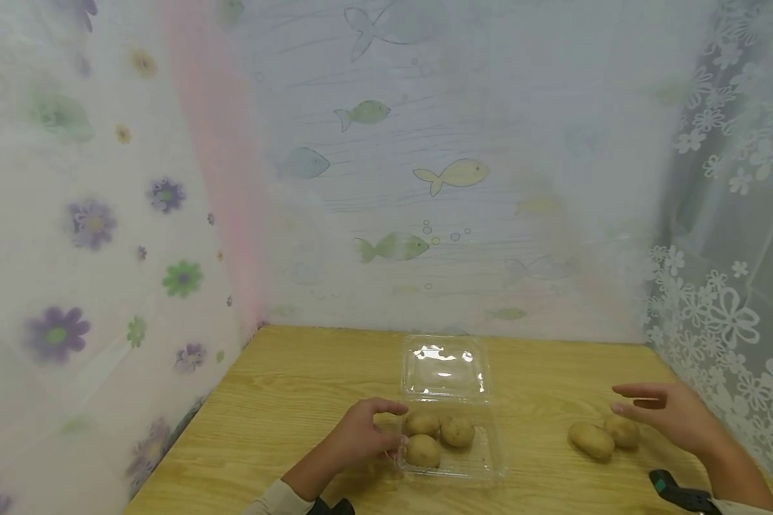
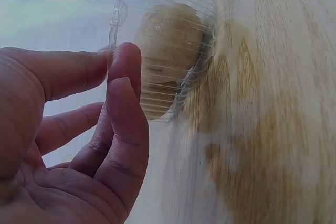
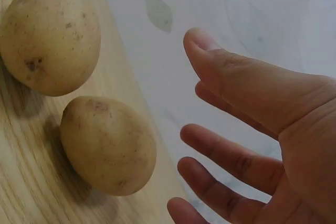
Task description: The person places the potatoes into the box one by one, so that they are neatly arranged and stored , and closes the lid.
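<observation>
A clear plastic clamshell container [image 1: 491, 458] lies on the table with its lid [image 1: 444, 375] hinged back. Inside, toward its left half, sit three potatoes: one in front [image 1: 422, 451], one at the back left [image 1: 421, 423] and one to the right [image 1: 457, 432]. My left hand [image 1: 363, 434] pinches the container's left rim between thumb and fingers; in the left wrist view a potato [image 2: 170, 38] shows through the ribbed wall. Above and right of two loose potatoes, my right hand [image 1: 679, 418] hovers with fingers spread. The nearer potato [image 1: 591, 440] and its neighbour [image 1: 622, 432] are apart from the fingers.
The wood-grain table [image 1: 303, 386] ends at the back against a fish-print curtain [image 1: 386, 200]. A flower-print sheet [image 1: 103, 272] hangs at the left, and a white-flowered one [image 1: 721, 307] at the right. A dark strap [image 1: 683, 493] is on the right wrist.
</observation>
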`<control>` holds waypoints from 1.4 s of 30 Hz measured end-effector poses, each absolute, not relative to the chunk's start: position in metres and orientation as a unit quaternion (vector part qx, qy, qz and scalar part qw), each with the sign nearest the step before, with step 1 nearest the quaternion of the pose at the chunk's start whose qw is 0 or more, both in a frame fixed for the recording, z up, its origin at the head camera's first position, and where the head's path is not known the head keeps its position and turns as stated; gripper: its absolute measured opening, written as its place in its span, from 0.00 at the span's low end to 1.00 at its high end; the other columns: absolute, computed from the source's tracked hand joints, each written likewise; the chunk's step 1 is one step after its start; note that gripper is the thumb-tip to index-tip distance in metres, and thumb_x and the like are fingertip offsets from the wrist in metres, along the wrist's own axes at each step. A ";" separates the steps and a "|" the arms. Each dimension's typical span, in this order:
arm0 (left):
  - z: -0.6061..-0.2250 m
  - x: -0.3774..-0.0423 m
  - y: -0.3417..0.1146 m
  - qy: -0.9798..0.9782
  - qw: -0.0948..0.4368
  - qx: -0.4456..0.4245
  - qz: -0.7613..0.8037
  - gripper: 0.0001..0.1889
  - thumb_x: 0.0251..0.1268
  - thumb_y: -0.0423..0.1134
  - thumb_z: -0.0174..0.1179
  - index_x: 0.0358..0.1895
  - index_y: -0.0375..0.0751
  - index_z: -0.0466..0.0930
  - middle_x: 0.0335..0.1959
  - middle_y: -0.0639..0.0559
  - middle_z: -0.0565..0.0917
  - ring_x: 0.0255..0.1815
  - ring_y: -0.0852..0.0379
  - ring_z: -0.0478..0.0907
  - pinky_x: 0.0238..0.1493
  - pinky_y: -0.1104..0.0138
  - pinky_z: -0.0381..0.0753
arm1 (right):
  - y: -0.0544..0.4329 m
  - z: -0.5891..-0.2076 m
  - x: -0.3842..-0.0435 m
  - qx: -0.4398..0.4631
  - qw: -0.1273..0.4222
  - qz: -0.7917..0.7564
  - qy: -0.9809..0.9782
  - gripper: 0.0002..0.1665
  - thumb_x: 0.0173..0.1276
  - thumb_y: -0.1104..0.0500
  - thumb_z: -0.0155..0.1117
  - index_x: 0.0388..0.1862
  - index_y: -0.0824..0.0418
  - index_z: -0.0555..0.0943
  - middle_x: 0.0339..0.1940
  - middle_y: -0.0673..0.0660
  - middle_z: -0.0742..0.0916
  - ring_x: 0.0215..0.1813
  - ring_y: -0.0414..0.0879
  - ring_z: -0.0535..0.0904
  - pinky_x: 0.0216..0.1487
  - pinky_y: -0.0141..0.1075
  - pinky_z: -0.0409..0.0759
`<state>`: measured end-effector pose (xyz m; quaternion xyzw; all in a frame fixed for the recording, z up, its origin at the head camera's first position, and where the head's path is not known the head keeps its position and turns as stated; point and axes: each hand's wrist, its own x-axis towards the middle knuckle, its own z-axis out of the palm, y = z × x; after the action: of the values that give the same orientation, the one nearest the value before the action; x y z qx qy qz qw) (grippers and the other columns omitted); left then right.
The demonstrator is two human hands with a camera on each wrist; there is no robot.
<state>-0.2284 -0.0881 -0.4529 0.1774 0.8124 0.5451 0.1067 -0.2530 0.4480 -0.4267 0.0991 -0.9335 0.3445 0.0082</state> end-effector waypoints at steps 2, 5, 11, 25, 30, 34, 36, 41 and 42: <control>-0.453 -0.228 -0.088 0.812 0.107 0.179 0.545 0.24 0.65 0.35 0.73 0.64 0.39 0.81 0.70 0.35 0.71 0.28 0.54 0.88 0.30 0.61 0.89 | 0.450 -0.428 -0.253 0.100 -0.003 0.346 -0.933 0.34 0.77 0.47 0.66 0.70 0.68 0.77 0.71 0.81 0.73 0.62 0.76 0.79 0.46 0.57 0.87; -0.452 -0.229 -0.087 0.812 0.105 0.182 0.544 0.24 0.65 0.36 0.73 0.64 0.38 0.81 0.70 0.35 0.72 0.28 0.55 0.88 0.30 0.62 0.89 | 0.453 -0.430 -0.254 0.099 -0.020 0.350 -0.931 0.35 0.77 0.47 0.65 0.72 0.69 0.75 0.72 0.81 0.71 0.63 0.76 0.78 0.48 0.56 0.87; -0.454 -0.230 -0.088 0.815 0.101 0.187 0.539 0.24 0.65 0.36 0.73 0.64 0.39 0.82 0.69 0.36 0.73 0.28 0.53 0.89 0.30 0.61 0.89 | 0.458 -0.436 -0.253 0.096 -0.050 0.355 -0.928 0.36 0.78 0.46 0.64 0.74 0.68 0.73 0.73 0.80 0.71 0.66 0.78 0.75 0.48 0.54 0.87; -0.455 -0.231 -0.089 0.816 0.100 0.192 0.535 0.25 0.65 0.37 0.73 0.64 0.38 0.81 0.69 0.37 0.75 0.28 0.53 0.89 0.30 0.62 0.89 | 0.467 -0.447 -0.255 0.156 -0.095 0.389 -0.903 0.35 0.76 0.54 0.66 0.73 0.74 0.70 0.72 0.83 0.70 0.64 0.79 0.75 0.50 0.60 0.85; -0.455 -0.231 -0.090 0.817 0.103 0.189 0.535 0.25 0.65 0.38 0.73 0.64 0.39 0.81 0.68 0.38 0.77 0.28 0.52 0.89 0.30 0.62 0.89 | 0.467 -0.449 -0.257 0.172 -0.095 0.381 -0.903 0.36 0.75 0.56 0.68 0.72 0.76 0.70 0.71 0.84 0.70 0.62 0.78 0.76 0.49 0.55 0.86; -0.455 -0.231 -0.089 0.818 0.104 0.183 0.535 0.24 0.65 0.38 0.73 0.64 0.40 0.82 0.65 0.39 0.78 0.28 0.52 0.89 0.30 0.62 0.89 | 0.466 -0.450 -0.259 0.181 -0.095 0.376 -0.904 0.36 0.74 0.57 0.69 0.72 0.78 0.70 0.70 0.85 0.70 0.61 0.78 0.77 0.46 0.42 0.87; -0.455 -0.232 -0.089 0.818 0.104 0.182 0.536 0.24 0.65 0.37 0.73 0.64 0.40 0.82 0.65 0.39 0.79 0.28 0.52 0.89 0.30 0.62 0.89 | 0.466 -0.451 -0.259 0.181 -0.096 0.374 -0.905 0.36 0.73 0.57 0.69 0.71 0.78 0.70 0.70 0.85 0.70 0.61 0.77 0.78 0.45 0.36 0.86; -0.456 -0.231 -0.089 0.817 0.105 0.181 0.538 0.24 0.65 0.37 0.73 0.64 0.40 0.82 0.65 0.40 0.79 0.28 0.52 0.89 0.30 0.62 0.89 | 0.467 -0.453 -0.261 0.180 -0.102 0.379 -0.902 0.37 0.73 0.57 0.70 0.71 0.78 0.70 0.70 0.85 0.71 0.59 0.71 0.81 0.44 0.34 0.86; -0.456 -0.231 -0.089 0.816 0.105 0.182 0.538 0.24 0.65 0.37 0.73 0.64 0.40 0.82 0.65 0.39 0.79 0.28 0.52 0.89 0.30 0.62 0.89 | 0.467 -0.454 -0.262 0.179 -0.104 0.379 -0.902 0.37 0.72 0.57 0.70 0.71 0.78 0.70 0.69 0.85 0.71 0.58 0.68 0.82 0.44 0.34 0.86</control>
<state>-0.2314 -0.0894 -0.4555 0.1818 0.8165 0.5379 0.1048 -0.2616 0.4670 -0.4536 0.1785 -0.9020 0.3791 -0.1036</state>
